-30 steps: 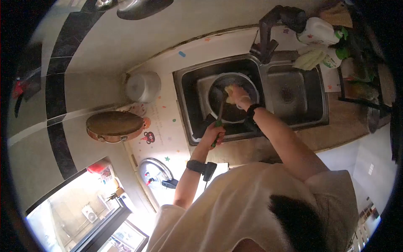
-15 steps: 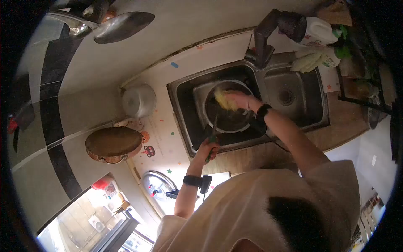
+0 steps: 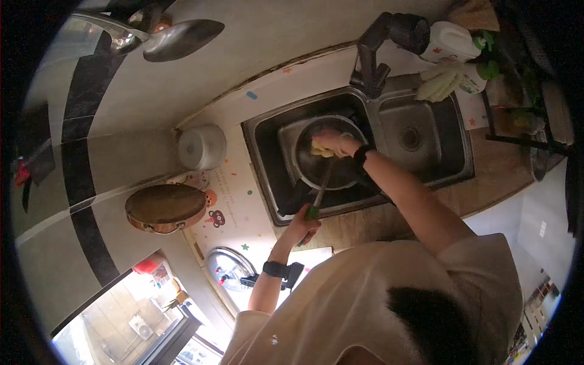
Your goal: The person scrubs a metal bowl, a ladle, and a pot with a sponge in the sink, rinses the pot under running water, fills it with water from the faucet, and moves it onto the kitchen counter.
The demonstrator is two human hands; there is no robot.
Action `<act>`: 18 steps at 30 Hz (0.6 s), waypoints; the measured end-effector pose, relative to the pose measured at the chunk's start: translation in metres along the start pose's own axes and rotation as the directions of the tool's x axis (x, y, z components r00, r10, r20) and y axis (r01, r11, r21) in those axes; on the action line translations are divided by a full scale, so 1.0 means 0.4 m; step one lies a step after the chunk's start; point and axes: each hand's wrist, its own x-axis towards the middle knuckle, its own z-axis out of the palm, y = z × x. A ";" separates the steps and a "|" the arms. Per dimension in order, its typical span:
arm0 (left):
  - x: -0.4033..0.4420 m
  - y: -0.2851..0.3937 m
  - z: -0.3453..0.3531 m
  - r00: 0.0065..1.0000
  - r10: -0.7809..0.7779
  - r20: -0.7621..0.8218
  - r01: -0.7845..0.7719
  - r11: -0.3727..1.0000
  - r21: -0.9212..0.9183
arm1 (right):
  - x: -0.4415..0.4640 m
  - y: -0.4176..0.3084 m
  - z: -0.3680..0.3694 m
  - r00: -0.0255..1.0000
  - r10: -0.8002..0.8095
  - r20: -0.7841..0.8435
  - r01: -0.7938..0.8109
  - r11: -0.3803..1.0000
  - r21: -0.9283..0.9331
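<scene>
My left hand is closed around a long metal utensil with a green handle. Its metal part reaches over the rim of a round metal pan; whether it is a knife or a spatula is unclear. Inside the pan, my right hand grips a yellow cleaning cloth, close to the utensil's far end. The pan sits in the left basin of a double steel sink.
A black faucet rises behind the sink. Bottles and light gloves or a cloth are at the back right. Left of the sink are a metal pot, a round brown pan and a shiny lid.
My right hand has moved left, its fingers now bunched around the yellow cloth. The utensil's far end has shifted right, and my left hand has dropped slightly toward my body.
</scene>
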 end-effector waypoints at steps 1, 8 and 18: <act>-0.001 -0.016 -0.010 0.999 0.022 0.024 -0.022 1.000 -0.002 | -0.001 0.028 -0.023 0.998 0.002 0.058 -0.012 0.987 0.159; -0.017 -0.053 -0.004 0.997 0.030 0.071 -0.016 0.983 -0.184 | -0.030 0.086 -0.029 0.928 0.368 0.058 -0.290 0.617 0.731; 0.191 -0.022 0.051 0.953 0.273 -0.131 -0.243 0.948 0.205 | -0.055 0.098 0.244 0.767 0.529 -0.364 0.142 0.413 0.899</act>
